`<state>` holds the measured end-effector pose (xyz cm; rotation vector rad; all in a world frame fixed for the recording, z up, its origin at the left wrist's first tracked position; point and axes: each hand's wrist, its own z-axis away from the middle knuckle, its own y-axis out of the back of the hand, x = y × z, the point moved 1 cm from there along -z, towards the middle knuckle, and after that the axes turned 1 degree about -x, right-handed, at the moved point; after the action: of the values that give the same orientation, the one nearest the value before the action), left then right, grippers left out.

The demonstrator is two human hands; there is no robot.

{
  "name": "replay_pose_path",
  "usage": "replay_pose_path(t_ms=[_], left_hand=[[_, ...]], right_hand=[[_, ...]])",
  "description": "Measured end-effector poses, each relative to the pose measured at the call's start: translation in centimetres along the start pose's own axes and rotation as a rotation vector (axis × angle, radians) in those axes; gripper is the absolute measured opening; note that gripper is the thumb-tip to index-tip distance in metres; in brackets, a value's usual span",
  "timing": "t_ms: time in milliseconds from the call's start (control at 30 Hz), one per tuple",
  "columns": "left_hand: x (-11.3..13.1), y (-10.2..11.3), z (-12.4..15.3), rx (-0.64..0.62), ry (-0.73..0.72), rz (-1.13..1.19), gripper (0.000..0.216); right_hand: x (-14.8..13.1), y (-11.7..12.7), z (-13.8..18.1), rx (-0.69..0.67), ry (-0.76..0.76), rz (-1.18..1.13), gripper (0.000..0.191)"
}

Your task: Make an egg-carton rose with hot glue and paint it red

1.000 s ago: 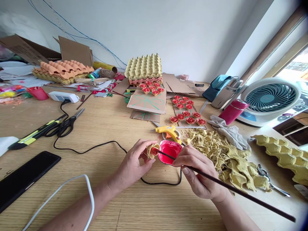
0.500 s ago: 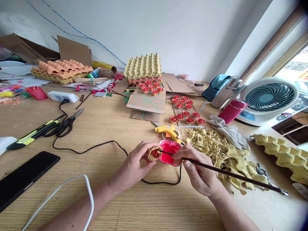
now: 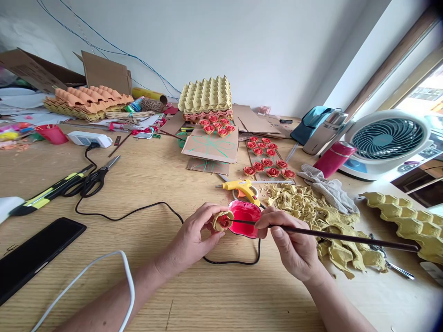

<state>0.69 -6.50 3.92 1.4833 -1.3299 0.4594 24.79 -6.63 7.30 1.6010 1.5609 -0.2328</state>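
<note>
My left hand (image 3: 194, 235) pinches a small yellow egg-carton rose (image 3: 222, 220) whose centre is painted red. My right hand (image 3: 294, 244) grips a long dark paintbrush (image 3: 346, 236), held nearly level, with its tip touching the rose. Just behind the rose sits a small bowl of red paint (image 3: 245, 216). A yellow glue gun (image 3: 242, 188) lies beyond the bowl, its black cord (image 3: 138, 211) looping under my hands.
Finished red roses (image 3: 268, 162) rest on cardboard behind the glue gun. Yellow carton scraps (image 3: 318, 216) pile up at the right, with a carton piece (image 3: 408, 223), a white fan (image 3: 387, 143) and a red bottle (image 3: 334, 159). Scissors (image 3: 93, 180), a phone (image 3: 31, 256) and a white cable (image 3: 104, 267) lie at the left.
The brush handle has swung up from pointing down-right to almost level. My left hand has turned the rose a little, and more red shows in its centre.
</note>
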Motion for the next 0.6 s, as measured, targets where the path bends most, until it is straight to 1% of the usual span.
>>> replay_pose_path(t_ms=[67, 200, 333, 467, 600], left_hand=[[-0.05, -0.05, -0.01, -0.008, 0.001, 0.008, 0.043], [-0.18, -0.11, 0.02, -0.019, 0.006, 0.026, 0.044], [-0.20, 0.03, 0.07, -0.007, 0.027, 0.038, 0.044], [-0.18, 0.08, 0.09, 0.000, 0.048, 0.046, 0.041], [-0.09, 0.01, 0.05, 0.003, 0.051, 0.048, 0.041]], right_hand=[[-0.11, -0.03, -0.14, 0.002, 0.007, 0.026, 0.024], [-0.08, -0.25, -0.38, -0.046, 0.016, 0.069, 0.021], [0.16, -0.26, -0.04, -0.053, 0.043, 0.008, 0.017], [0.27, -0.10, 0.31, -0.039, 0.068, -0.059, 0.020], [0.04, -0.08, -0.01, -0.035, 0.092, -0.049, 0.021]])
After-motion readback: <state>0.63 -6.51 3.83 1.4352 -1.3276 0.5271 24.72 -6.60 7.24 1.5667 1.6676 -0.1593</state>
